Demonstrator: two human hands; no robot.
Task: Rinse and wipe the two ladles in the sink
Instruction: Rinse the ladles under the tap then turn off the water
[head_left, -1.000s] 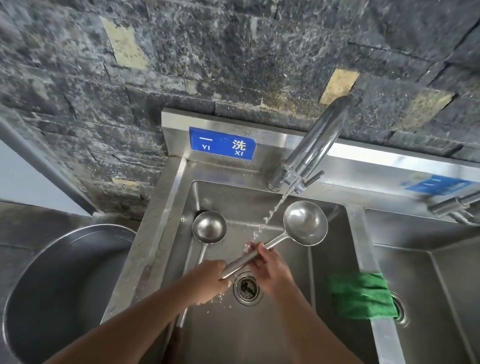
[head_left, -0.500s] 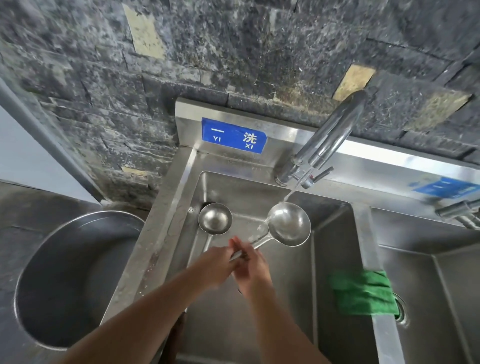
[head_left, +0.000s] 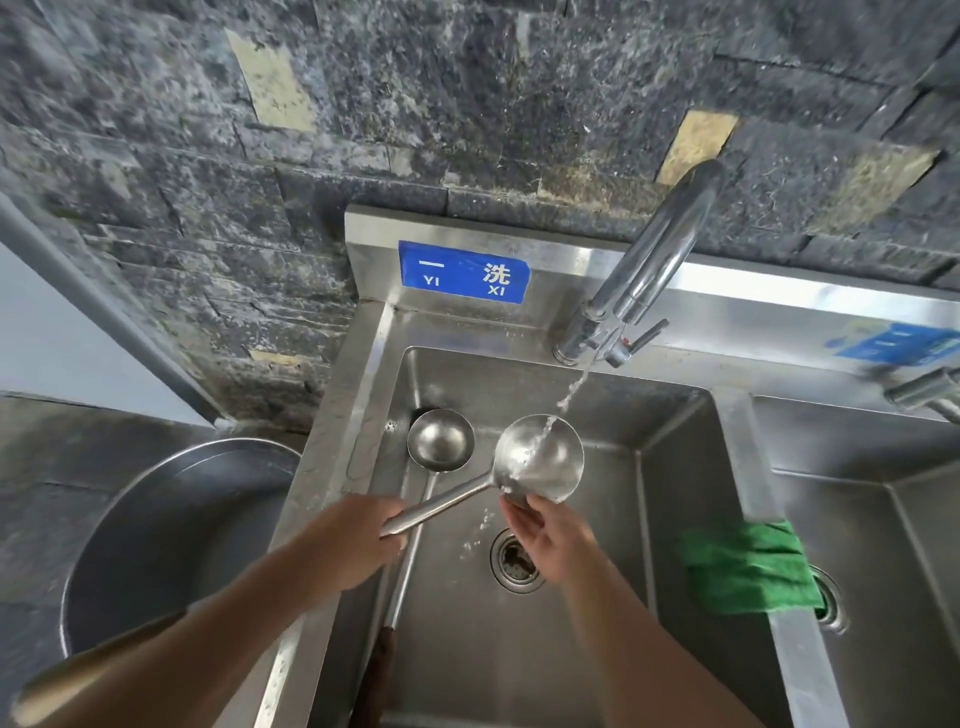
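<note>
Ladles: two, both in the left basin of the sink. Larger ladle is held above the basin floor; my left hand is clenched round its handle, bowl tipped up under the stream from the tap. Water lands inside the bowl and splashes down toward the drain. My right hand cups the underside of the bowl's near rim, fingers spread and touching the metal, not closed round anything.

Smaller ladle rests against the basin's back-left corner, its long handle running down toward me along the left wall. Untouched for now.

Step in hand, as I judge it: rinsing the first ladle, the right hand set to rub the bowl. Task looks early; wiping not begun, second ladle not rinsed.

Next move calls for turning the bowl under the stream so its outside is wetted too, then reaching right for the green cloth, draped over the divider between the basins.

Clearances: the held handle crosses just above the resting ladle's handle; contact cannot be told. Tap spout hangs close above the bowl, so lift little. Open room lies in the basin's right half and near side.
</note>
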